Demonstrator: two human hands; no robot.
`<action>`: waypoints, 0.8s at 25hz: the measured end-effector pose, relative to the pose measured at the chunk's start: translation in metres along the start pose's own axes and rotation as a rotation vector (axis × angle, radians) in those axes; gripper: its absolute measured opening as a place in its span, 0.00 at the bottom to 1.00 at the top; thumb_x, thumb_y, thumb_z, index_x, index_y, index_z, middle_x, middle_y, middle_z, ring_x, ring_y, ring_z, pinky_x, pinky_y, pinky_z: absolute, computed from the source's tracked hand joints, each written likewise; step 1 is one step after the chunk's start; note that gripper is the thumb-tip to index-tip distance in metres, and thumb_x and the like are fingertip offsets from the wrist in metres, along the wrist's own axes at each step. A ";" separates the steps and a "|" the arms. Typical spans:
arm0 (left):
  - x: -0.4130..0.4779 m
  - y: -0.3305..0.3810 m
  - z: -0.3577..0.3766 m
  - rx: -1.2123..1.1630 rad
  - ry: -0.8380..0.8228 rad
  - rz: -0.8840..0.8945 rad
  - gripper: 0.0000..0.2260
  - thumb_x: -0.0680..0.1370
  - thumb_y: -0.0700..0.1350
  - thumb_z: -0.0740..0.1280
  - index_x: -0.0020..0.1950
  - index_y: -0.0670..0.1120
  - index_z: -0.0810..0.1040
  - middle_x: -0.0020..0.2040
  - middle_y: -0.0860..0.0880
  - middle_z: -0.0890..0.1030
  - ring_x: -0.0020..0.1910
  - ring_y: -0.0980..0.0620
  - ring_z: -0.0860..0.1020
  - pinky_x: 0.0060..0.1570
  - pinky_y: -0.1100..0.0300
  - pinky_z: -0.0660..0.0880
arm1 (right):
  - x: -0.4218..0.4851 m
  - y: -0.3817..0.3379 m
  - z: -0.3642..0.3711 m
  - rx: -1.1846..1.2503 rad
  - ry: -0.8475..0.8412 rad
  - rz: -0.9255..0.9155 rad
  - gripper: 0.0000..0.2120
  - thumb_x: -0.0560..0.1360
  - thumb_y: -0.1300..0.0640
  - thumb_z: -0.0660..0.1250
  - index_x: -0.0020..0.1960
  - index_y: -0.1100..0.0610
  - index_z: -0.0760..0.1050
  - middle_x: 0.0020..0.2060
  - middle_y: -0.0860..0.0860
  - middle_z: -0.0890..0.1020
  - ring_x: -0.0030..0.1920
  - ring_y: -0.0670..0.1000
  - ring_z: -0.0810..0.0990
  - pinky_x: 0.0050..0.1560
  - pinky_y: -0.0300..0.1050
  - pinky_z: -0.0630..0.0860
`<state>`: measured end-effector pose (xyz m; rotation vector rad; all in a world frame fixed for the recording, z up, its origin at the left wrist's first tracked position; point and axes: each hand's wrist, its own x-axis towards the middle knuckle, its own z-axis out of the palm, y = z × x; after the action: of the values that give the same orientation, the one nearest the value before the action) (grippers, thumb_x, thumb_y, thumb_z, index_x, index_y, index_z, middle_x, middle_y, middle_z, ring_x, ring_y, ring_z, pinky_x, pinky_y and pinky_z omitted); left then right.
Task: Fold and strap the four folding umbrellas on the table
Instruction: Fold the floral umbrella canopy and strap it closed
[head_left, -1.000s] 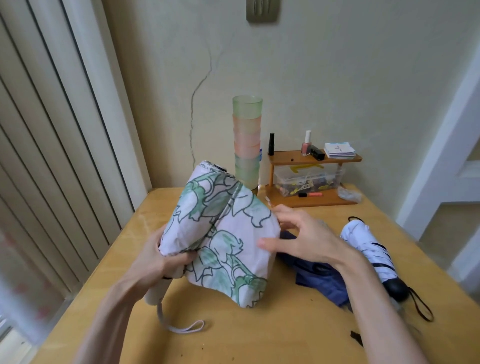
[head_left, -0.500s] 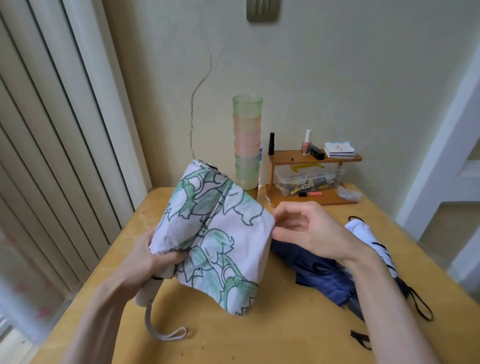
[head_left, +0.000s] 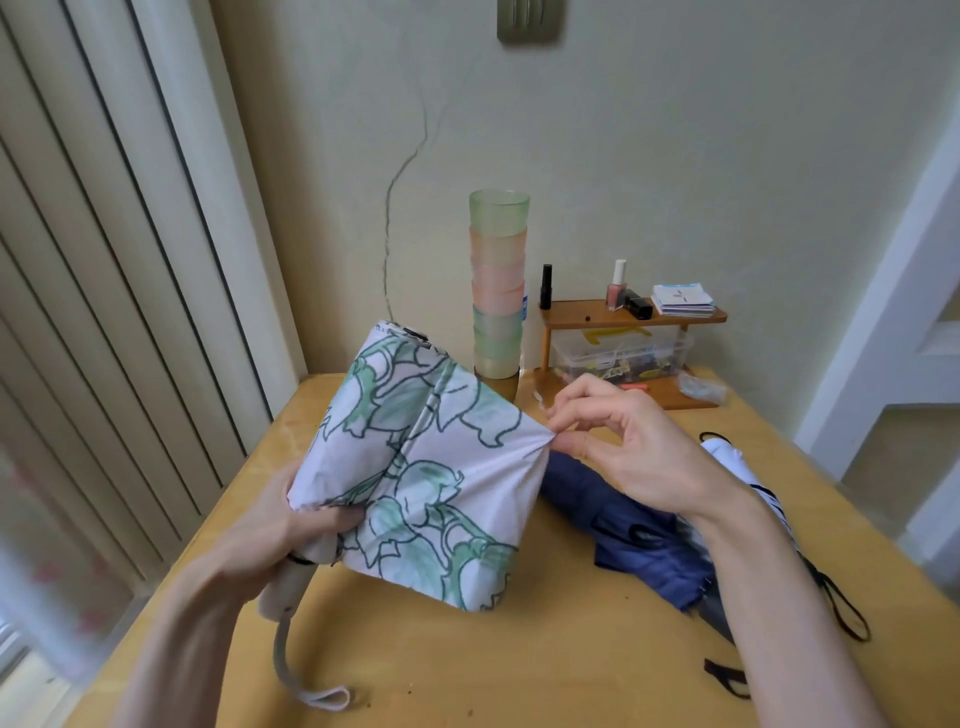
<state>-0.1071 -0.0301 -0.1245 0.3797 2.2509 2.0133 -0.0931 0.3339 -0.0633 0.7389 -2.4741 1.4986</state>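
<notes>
Right hand (head_left: 635, 453), pinch on floral umbrella (head_left: 431, 467) edge; left hand (head_left: 265, 535), grip at its base; navy umbrella (head_left: 587, 499) behind.

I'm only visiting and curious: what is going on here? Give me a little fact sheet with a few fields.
Left hand: grips the white folding umbrella with green leaf print near its handle
Right hand: fingers pinch a corner of its canopy, stretched sideways
Umbrella state: canopy loose, not yet strapped
Waiting on yellow wooden table: navy blue fabric umbrella, white umbrella with black stripes
Behind: stack of green and pink plastic cups, small wooden shelf
</notes>
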 end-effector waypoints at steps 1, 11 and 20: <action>-0.001 0.001 0.001 -0.014 -0.006 0.001 0.30 0.61 0.50 0.80 0.63 0.47 0.82 0.59 0.41 0.86 0.56 0.36 0.85 0.55 0.36 0.81 | -0.001 0.000 0.000 0.025 0.003 0.004 0.12 0.81 0.63 0.71 0.52 0.47 0.86 0.52 0.46 0.81 0.54 0.48 0.81 0.60 0.44 0.76; 0.002 0.003 0.018 0.020 0.068 0.027 0.30 0.61 0.46 0.81 0.62 0.46 0.80 0.53 0.45 0.88 0.46 0.45 0.87 0.39 0.53 0.83 | 0.013 0.001 0.034 0.217 0.279 0.133 0.12 0.75 0.67 0.77 0.54 0.57 0.79 0.43 0.51 0.89 0.45 0.50 0.89 0.46 0.44 0.83; 0.006 0.006 0.033 -0.059 0.135 0.021 0.30 0.62 0.39 0.83 0.62 0.47 0.80 0.53 0.46 0.88 0.48 0.45 0.88 0.39 0.58 0.83 | 0.010 -0.015 0.025 0.280 0.348 0.012 0.13 0.73 0.57 0.79 0.56 0.56 0.84 0.44 0.53 0.89 0.46 0.51 0.88 0.50 0.41 0.83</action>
<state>-0.1042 0.0040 -0.1217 0.2699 2.2649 2.1727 -0.0911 0.3029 -0.0601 0.4526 -2.0451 1.8239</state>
